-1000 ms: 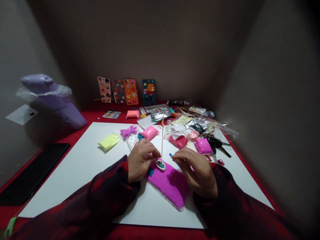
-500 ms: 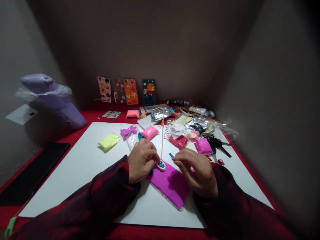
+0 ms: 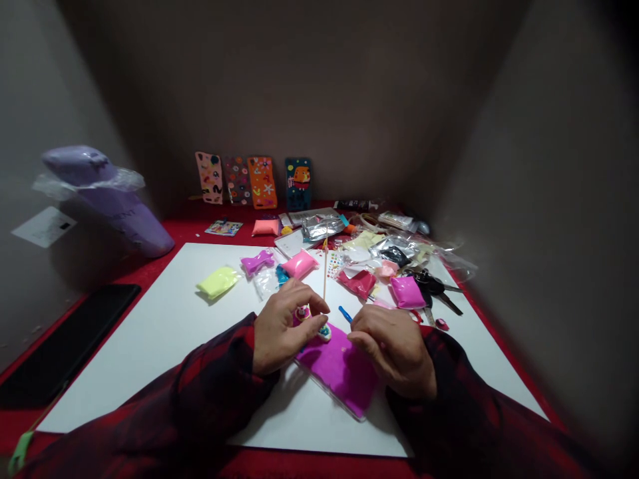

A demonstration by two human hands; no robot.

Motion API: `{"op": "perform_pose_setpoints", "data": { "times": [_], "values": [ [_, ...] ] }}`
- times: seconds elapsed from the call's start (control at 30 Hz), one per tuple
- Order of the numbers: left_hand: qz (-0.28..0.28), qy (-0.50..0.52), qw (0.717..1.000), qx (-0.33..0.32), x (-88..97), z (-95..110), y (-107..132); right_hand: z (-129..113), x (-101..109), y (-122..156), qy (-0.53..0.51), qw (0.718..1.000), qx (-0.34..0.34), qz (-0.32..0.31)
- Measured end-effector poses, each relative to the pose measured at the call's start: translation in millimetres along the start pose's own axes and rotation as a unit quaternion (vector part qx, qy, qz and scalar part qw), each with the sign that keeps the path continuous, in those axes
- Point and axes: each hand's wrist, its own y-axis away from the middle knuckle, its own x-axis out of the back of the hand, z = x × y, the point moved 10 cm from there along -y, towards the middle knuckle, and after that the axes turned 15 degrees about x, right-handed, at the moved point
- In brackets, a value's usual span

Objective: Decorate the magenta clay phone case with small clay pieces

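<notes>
On the white board [image 3: 164, 346] lies a flat slab covered in purple clay [image 3: 344, 372] with a clear edge, shaped like a phone case. A small oval piece with a white rim and blue-green filling [image 3: 325, 332] sits on its upper part. My left hand [image 3: 287, 326] arches over the slab's far end, thumb and forefinger apart beside the oval piece. Partly hidden behind those fingers is a small pink-and-white decoration [image 3: 301, 313]. My right hand [image 3: 394, 346] is closed around a slim blue tool [image 3: 344, 314], its tip sticking out toward the left above the slab.
Packets of yellow [image 3: 218, 282], pink [image 3: 301, 264] and magenta clay [image 3: 407, 292] lie beyond my hands. Scissors [image 3: 434, 286] and crumpled wrappers crowd the right. A thin stick [image 3: 325, 273] points away. Decorated phone cases [image 3: 262, 183] lean at the back; a black phone-like slab [image 3: 70, 339] lies left.
My left fingers have parted and lifted slightly off the oval piece, uncovering the pink-and-white decoration. More of the blue tool shows from my right hand, which has shifted slightly.
</notes>
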Motion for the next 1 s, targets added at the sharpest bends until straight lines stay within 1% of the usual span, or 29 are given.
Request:
{"op": "perform_pose_setpoints", "data": {
  "times": [0.17, 0.23, 0.33, 0.5, 0.6, 0.7, 0.8, 0.9, 1.0],
  "values": [
    [-0.035, 0.059, 0.993, -0.095, -5.8, 15, 9, 7, -5, 0, -0.064, 0.997, -0.045, 0.007],
    [-0.04, 0.072, 0.989, -0.122, -8.2, 20, 13, 10, -7, 2, -0.084, 0.995, -0.061, 0.01],
    [-0.026, 0.075, 0.986, -0.148, -9.7, 25, 17, 13, -8, 4, -0.097, 0.993, -0.071, 0.023],
    [0.023, 0.053, 0.98, -0.191, -8.7, 33, 23, 14, -10, 5, -0.122, 0.988, -0.086, 0.038],
    [0.039, 0.073, 0.98, -0.182, -5.7, 30, 22, 16, -11, 7, -0.149, 0.983, -0.104, 0.041],
    [0.034, 0.092, 0.986, -0.138, -4.5, 22, 17, 19, -11, 11, -0.154, 0.979, -0.128, 0.038],
    [0.031, 0.099, 0.988, -0.112, -2.2, 19, 15, 23, -8, 16, -0.141, 0.976, -0.16, 0.042],
    [0.041, 0.099, 0.989, -0.106, 1.4, 19, 15, 22, -8, 15, -0.129, 0.976, -0.17, 0.034],
    [0.049, 0.082, 0.989, -0.117, 1.3, 19, 16, 20, -8, 12, -0.127, 0.977, -0.166, 0.03]
  ]
}}
